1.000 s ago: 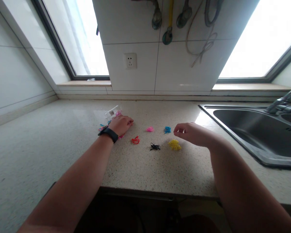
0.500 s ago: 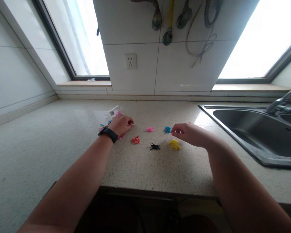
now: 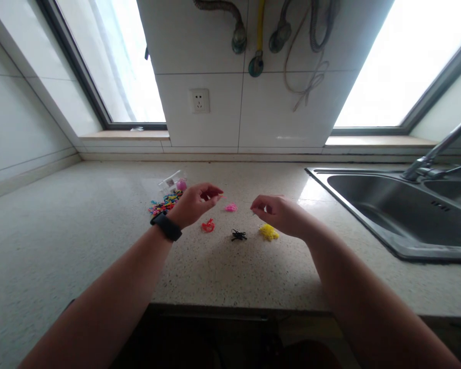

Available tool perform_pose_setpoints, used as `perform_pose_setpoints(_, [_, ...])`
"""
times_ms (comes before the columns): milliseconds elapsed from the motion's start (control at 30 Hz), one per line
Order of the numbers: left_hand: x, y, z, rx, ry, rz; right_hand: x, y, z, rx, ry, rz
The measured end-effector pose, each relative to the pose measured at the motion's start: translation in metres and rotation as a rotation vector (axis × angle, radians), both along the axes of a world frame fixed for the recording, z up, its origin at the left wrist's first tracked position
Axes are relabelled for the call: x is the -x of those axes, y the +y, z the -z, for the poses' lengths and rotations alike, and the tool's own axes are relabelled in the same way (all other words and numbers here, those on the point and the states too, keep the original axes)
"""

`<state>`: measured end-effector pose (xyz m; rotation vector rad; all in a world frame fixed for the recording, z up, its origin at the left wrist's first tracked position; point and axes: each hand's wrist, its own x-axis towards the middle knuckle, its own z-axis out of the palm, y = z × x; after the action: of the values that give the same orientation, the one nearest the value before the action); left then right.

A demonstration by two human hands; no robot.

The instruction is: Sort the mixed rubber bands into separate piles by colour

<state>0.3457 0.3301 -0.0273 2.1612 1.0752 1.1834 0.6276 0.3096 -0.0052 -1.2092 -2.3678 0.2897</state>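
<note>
My left hand [image 3: 200, 201], with a black watch at the wrist, is raised just right of a mixed heap of small coloured rubber bands [image 3: 165, 203]. Its thumb and fingers pinch a small pink rubber band [image 3: 223, 197]. Over on the right, my right hand [image 3: 278, 212] has its fingertips pressed together above the counter; whatever they hold is too small to make out. Between the hands lies a pink pile [image 3: 231, 207]. Nearer me are a red pile [image 3: 208, 225], a black pile [image 3: 238, 234] and a yellow pile [image 3: 268, 232]. The blue pile is hidden by my right hand.
A clear plastic bag [image 3: 171, 181] with something pink in it lies behind the mixed heap. At the right, a steel sink [image 3: 369, 215] with a tap [image 3: 426, 166] is set into the speckled counter [image 3: 111, 220]. The tiled wall bears a socket [image 3: 199, 101] and pipes.
My left hand has lifted off the mixed heap and moved right with the pink band, uncovering the heap. My right hand has shifted left, over the blue pile. The view has turned slightly right.
</note>
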Motion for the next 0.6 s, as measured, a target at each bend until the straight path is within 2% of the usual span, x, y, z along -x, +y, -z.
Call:
perform_pose_setpoints(167, [-0.015, -0.014, -0.007, 0.115, -0.2, 0.105, 0.018, -0.005, 0.008, -0.001, 0.215, -0.061])
perform_pose_setpoints(333, [-0.024, -0.023, -0.01, 0.136, -0.208, 0.159, 0.029, -0.006, 0.012, 0.017, 0.406, -0.086])
perform_pose_setpoints(600, [-0.029, -0.027, -0.01, 0.145, -0.224, 0.237, 0.035, -0.007, 0.013, 0.012, 0.448, -0.098])
